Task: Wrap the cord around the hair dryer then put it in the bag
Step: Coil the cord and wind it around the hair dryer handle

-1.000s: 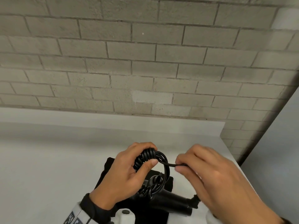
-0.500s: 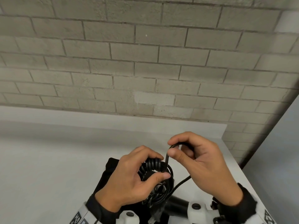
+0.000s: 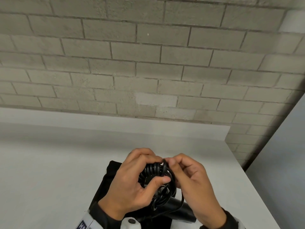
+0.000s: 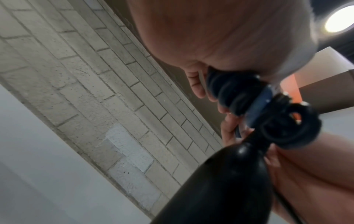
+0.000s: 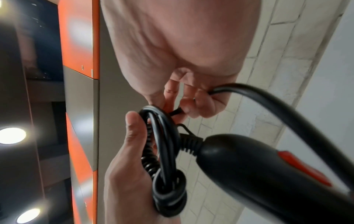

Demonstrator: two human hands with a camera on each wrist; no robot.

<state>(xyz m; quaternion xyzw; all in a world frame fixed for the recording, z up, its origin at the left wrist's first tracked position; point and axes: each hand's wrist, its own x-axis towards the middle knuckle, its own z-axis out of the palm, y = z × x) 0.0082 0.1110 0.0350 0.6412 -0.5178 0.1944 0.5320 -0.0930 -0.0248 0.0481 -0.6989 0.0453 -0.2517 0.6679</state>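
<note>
The black hair dryer (image 3: 179,210) hangs low between my hands, its handle with a red switch (image 5: 298,165) close to the right wrist camera. My left hand (image 3: 160,169) grips the bundled black cord (image 3: 153,172), thumb in front and fingers curled over the coiled part (image 4: 229,94). At the top of the bundle my right hand (image 3: 169,162) pinches a strand of the cord (image 5: 177,112) against it. A loose length of cord (image 5: 268,98) arcs from that hand past the dryer. The black bag (image 3: 112,176) lies flat on the table under my hands, mostly hidden.
The white table (image 3: 49,171) stretches left and ahead to a grey brick wall (image 3: 148,71). Its right edge (image 3: 257,187) drops off close to my right hand. Both sleeves and wrist mounts sit at the bottom of the head view.
My right hand brought the pinched strand down and left, from a raised loop to the top of the bundle. The left hand kept its grip on the coil.
</note>
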